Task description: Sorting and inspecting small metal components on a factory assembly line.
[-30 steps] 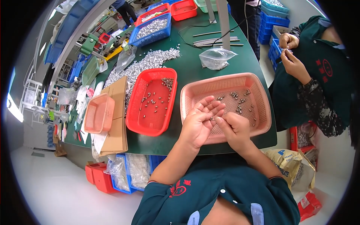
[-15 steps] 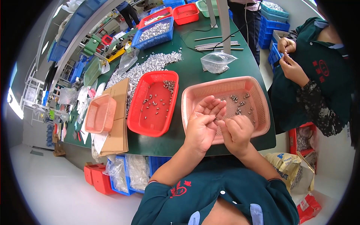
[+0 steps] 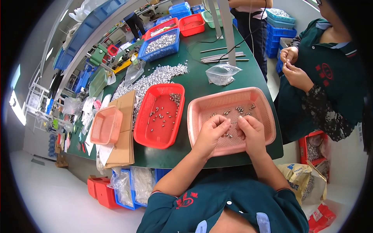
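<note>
Both my hands are over the near part of a pink perforated basket (image 3: pixel 225 96), which holds small, shiny metal parts (image 3: pixel 239 110). My left hand (image 3: pixel 210 136) is closed, its thumb pressed against the curled fingers. Close beside it, with a narrow gap between, my right hand (image 3: pixel 252 134) is closed too, thumb tip up. Whatever either hand pinches is hidden or too small to name. Left of the pink basket stands a red basket (image 3: pixel 155 134), with small metal parts scattered on its bottom and heaped in its far right corner.
A pile of silvery metal pieces (image 3: pixel 167 73) spreads behind the red basket. A clear plastic bag (image 3: pixel 222 73), metal rods (image 3: pixel 223 57) and an upright post (image 3: pixel 229 39) stand beyond. Cardboard (image 3: pixel 125 128) and a smaller pink basket (image 3: pixel 105 126) lie left. A co-worker (image 3: pixel 320 77) works at right.
My left hand has turned from palm-up with fingers extended to a closed pinch. The hands have drawn slightly apart. The whole view has shifted a little, with the baskets appearing lower.
</note>
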The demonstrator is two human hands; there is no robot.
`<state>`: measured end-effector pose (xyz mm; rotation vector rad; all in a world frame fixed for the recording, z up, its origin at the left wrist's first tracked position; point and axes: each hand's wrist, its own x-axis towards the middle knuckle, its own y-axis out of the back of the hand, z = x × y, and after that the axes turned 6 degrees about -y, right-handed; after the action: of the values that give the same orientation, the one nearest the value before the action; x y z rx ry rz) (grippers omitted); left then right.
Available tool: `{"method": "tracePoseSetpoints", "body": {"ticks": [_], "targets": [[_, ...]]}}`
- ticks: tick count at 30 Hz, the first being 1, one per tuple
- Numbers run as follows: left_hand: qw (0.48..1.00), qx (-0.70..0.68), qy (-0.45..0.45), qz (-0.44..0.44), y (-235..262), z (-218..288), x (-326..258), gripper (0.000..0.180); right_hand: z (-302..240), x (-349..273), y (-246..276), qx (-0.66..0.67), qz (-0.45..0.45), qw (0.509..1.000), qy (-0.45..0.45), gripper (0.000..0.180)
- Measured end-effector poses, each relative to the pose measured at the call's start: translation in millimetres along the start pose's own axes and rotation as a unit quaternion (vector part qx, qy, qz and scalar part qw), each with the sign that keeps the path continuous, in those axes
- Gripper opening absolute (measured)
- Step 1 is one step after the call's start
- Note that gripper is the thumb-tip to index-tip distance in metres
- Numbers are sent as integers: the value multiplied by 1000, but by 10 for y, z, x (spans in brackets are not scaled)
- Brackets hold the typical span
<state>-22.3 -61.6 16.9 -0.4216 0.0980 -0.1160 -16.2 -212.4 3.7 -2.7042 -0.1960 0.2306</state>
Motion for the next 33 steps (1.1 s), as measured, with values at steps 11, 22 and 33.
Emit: {"method": "tracePoseSetpoints", "body": {"ticks": [11, 22, 33], "targets": [[995, 70, 51, -52, 3, 113, -28, 28, -130, 62, 147, -157, -106, 979, 77, 19], [991, 121, -52, -1, 1, -55, -153, 11, 47, 23, 58, -188, -37, 977, 91, 24], [733, 623, -181, 207, 1194, 721, -233, 15, 174, -59, 214, -236, 4, 963, 126, 30]]}}
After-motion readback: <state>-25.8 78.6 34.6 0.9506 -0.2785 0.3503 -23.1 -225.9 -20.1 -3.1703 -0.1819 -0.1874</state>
